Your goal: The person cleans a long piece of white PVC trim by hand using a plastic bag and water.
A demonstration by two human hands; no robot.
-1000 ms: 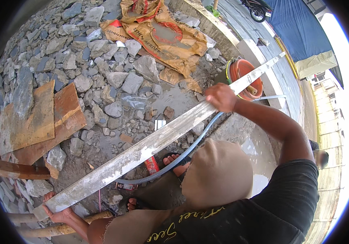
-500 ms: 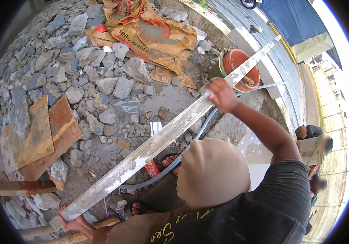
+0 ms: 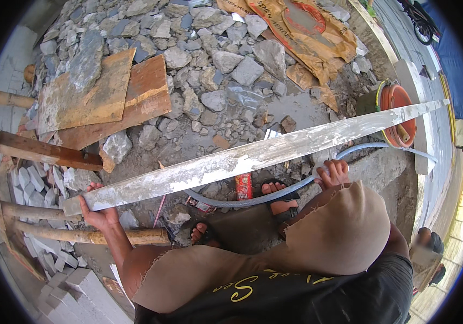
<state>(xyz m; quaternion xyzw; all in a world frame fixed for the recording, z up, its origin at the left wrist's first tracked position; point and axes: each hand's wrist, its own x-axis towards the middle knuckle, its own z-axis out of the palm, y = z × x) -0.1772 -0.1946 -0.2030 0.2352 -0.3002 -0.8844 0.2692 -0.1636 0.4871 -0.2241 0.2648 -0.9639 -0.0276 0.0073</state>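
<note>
Long straightedge board [image 3: 253, 156] held level above rubble. Left hand [image 3: 97, 213] grips its end; right hand [image 3: 333, 174] loosely cupped beneath. Not yet set down.

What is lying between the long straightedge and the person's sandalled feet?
In the head view, a grey hose curves between the straightedge and the feet, with a small red packet beside it on the ground.

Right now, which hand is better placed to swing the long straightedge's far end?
Left. The left hand grips the straightedge at its near end; the right hand appears off it, near the grey hose.
</note>
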